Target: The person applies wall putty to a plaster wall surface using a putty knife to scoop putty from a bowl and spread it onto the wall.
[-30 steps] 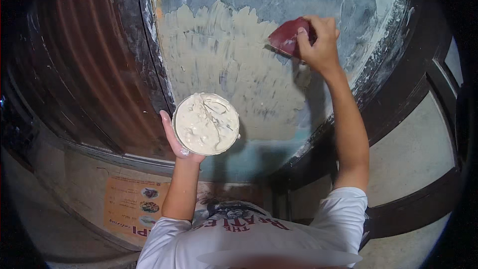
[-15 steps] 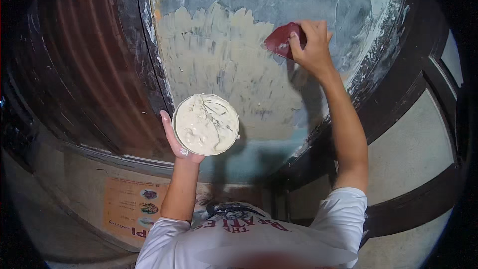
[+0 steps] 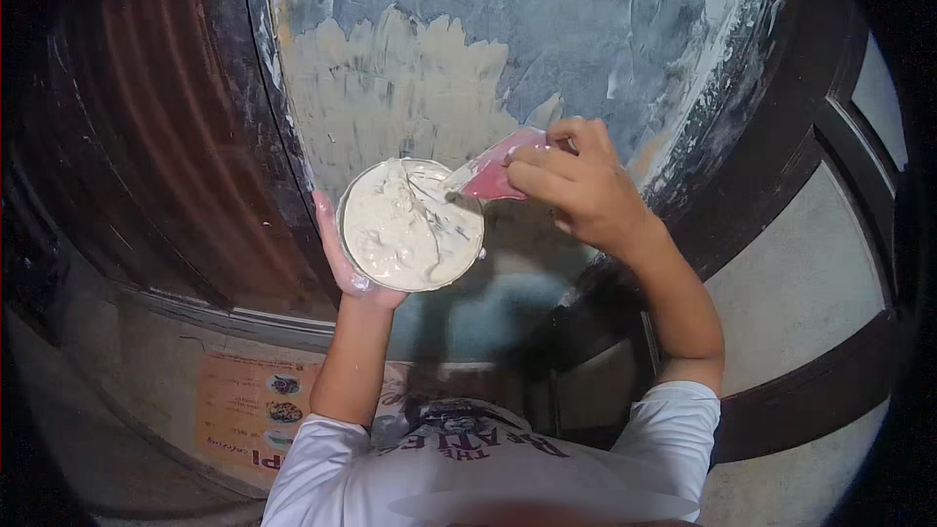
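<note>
My left hand (image 3: 344,263) is wrapped under and around a round tub of cream-coloured paste (image 3: 398,234), its thumb up along the left side, with paste smeared near the palm. My right hand (image 3: 581,190) grips a red triangular scraper (image 3: 498,166), whose paste-coated edge is in the tub's right upper part. Behind both hands is a blue-grey panel (image 3: 625,29) with a patch of cream paste (image 3: 381,78) spread unevenly over its middle and left, with a jagged upper edge.
Dark brown wood (image 3: 146,117) borders the panel on the left. A dark frame with pale panels (image 3: 781,263) runs down the right. An orange printed sheet with food pictures (image 3: 234,400) lies at the lower left, beside my shirt.
My right hand has brought the scraper down and left from the panel into the tub. My left hand has raised the tub slightly and shifted it right.
</note>
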Motion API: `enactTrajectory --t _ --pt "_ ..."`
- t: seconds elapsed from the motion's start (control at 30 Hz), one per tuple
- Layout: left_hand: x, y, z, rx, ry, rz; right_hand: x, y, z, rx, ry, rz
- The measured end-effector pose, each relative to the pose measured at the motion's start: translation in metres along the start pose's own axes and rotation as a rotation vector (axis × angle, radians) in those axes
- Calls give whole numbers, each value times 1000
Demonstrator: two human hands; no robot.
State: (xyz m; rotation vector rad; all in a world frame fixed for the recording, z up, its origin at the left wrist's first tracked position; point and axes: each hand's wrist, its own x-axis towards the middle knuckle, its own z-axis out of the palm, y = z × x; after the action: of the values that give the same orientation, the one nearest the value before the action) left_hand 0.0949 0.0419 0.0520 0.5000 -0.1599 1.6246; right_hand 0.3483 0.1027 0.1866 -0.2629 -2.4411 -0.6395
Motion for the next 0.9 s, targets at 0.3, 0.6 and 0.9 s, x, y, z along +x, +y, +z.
enactTrajectory --t 0.3,0.6,0.9 --pt "0 -44 21 25 -23 -12 -39 -20 -18 -72 -63 -45" --pt "-11 -92 11 -77 -63 -102 -69 -22 -16 -139 -8 11" --pt "-15 -106 14 -127 -52 -96 -69 -16 -22 -116 13 84"
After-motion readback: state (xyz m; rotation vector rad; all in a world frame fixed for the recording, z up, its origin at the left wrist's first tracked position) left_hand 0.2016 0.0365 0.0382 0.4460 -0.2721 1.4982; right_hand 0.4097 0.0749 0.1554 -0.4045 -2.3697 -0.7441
